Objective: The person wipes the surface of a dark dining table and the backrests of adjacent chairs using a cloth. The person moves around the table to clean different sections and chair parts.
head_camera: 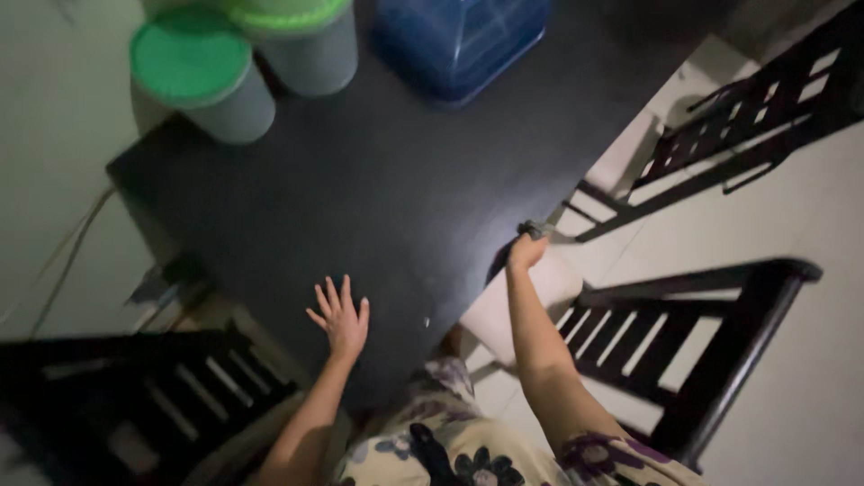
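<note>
- Your left hand [340,317] lies flat and spread wide, fingers fanned, on the dark tabletop [378,189] near its near edge, holding nothing.
- Your right hand [526,249] is curled narrow at the tabletop's right edge, fingers closed around a small dark object [536,229]; it is too blurred and dim for you to tell what it is.
- At the far left corner stand two pale containers with green lids [191,56], touching or just beside each other.
- A blue plastic box [459,40] sits along the far edge, to their right and apart from both hands.
- A dark slatted chair [702,333] stands off the right edge beside your right arm; a second one [756,117] stands further back on the pale floor.
- Another dark chair [135,396] shows below the near left corner.
- Your floral-patterned clothing [468,450] fills the bottom of the view.
</note>
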